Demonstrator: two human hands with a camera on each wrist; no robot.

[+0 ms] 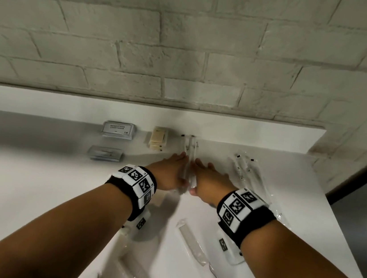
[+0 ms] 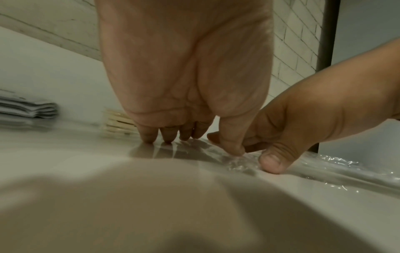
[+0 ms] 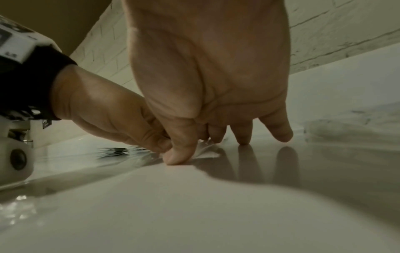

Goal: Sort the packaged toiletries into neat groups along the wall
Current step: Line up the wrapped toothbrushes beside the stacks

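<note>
Wrapped comb (image 1: pixel 193 245) sits nearest me. Past it, my left hand (image 1: pixel 171 172) and right hand (image 1: pixel 211 179) flank the clear-wrapped toothbrushes (image 1: pixel 189 149), straight fingers pressing both sides, near the wall (image 1: pixel 190 46).

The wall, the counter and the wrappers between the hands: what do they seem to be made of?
The wall looks like brick painted matt off-white: staggered joints, rough faces. The counter seems a smooth, glossy white solid, perhaps stone or laminate: it mirrors the fingers. The wrappers look like thin clear plastic film: crinkled, shiny, see-through.
</note>
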